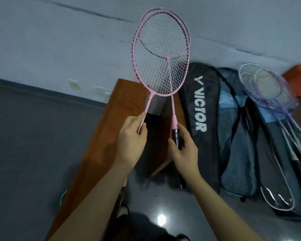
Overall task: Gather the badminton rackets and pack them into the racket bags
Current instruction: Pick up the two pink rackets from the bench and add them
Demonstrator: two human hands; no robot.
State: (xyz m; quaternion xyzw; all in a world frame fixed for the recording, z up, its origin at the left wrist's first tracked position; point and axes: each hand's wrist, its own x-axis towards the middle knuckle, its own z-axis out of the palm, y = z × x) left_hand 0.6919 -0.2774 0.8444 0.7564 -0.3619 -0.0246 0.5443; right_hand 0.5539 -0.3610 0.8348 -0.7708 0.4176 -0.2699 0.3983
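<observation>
White and purple rackets [268, 89] blurred at right, left hand [131, 142] pinching one pink racket [159, 66] shaft, right hand [183, 150] gripping other's black handle [175, 137]

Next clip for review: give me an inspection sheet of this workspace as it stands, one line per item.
Surface: dark glossy floor, brown wooden bench.
Job's things: two pink rackets held up, heads overlapping; black Victor racket bag and blue mesh bag lying flat; white and purple rackets on the bags.
Clutter: orange object, blurred.
Grippers: left hand pinches one pink shaft; right hand grips the other's black handle.
Cables: nothing seen.
Surroundings: grey wall with sockets.
</observation>
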